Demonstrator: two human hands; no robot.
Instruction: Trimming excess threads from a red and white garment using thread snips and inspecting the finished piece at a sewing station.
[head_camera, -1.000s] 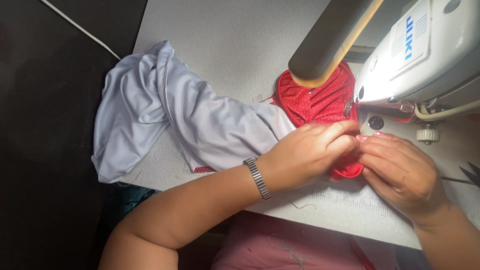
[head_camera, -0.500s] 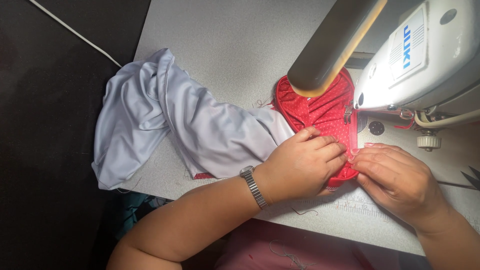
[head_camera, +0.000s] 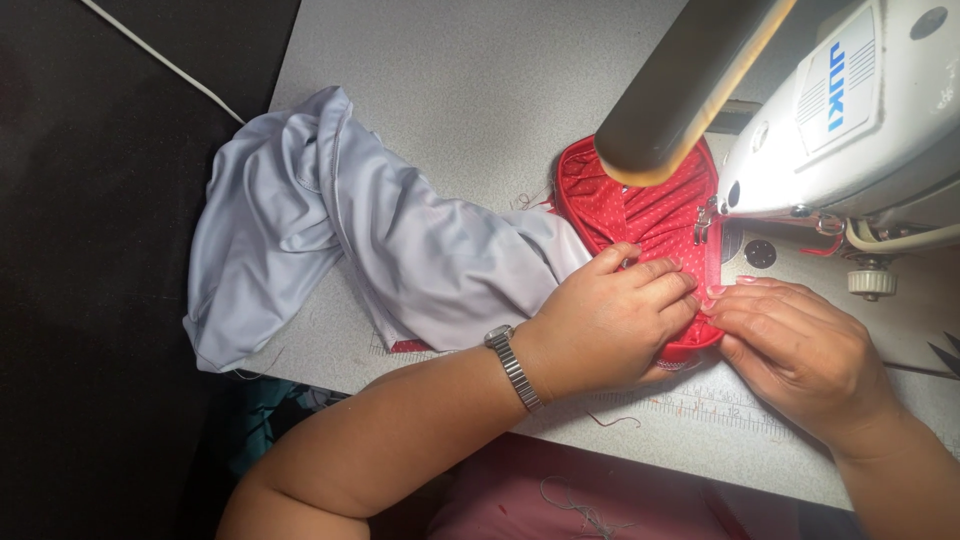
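A gathered red dotted fabric (head_camera: 640, 215) lies on the grey sewing table (head_camera: 470, 90), under the presser foot (head_camera: 705, 222) of a white sewing machine (head_camera: 850, 120). My left hand (head_camera: 610, 325), with a metal watch band at the wrist, lies flat on the red fabric, its fingers pointing toward the needle. My right hand (head_camera: 800, 350) presses the fabric's right edge, fingertips touching those of the left hand. A pale grey cloth (head_camera: 350, 240) joined to the red piece trails off to the left.
A dark tube-shaped lamp arm (head_camera: 690, 80) crosses above the red fabric. A ruler strip (head_camera: 720, 412) runs along the table's front edge. Dark floor lies to the left, crossed by a white cord (head_camera: 160, 60). Pink cloth (head_camera: 560, 490) shows below the table.
Both hands have slid a little down and left along the red fabric, keeping their fingertips together. The view has shifted slightly.
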